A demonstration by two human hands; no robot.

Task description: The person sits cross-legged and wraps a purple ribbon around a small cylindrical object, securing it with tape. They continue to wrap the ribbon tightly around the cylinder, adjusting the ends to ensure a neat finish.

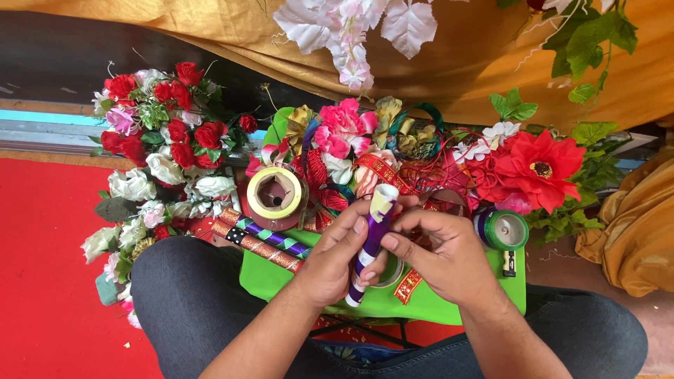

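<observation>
Above the green tray, at its middle, both hands hold a paper tube part-wrapped in purple ribbon. Left hand is curled round the tube's lower half, fingers pressed onto the ribbon. Right hand pinches at the tube's mid-length with thumb and fingertips — whether it nips a loose ribbon end cannot be told.

Risks, as judged:
- Ribbon could slacken or spiral off if either pinch eases; the bare cream top end shows the wrap is not complete.
- Tube is thin paper — a hard squeeze may crease it.
- Tape roll at the tray's left rear and green ribbon spool at its right rear sit close to the edges; an elbow nudge might tip them off.

Hard to make out:
- Tube's underside and the ribbon's free end, covered by fingers.
- A clear ring-shaped item on the tray under the hands, mostly hidden.
- Flowers behind the tray crowd together; stems and bases unseen.
</observation>
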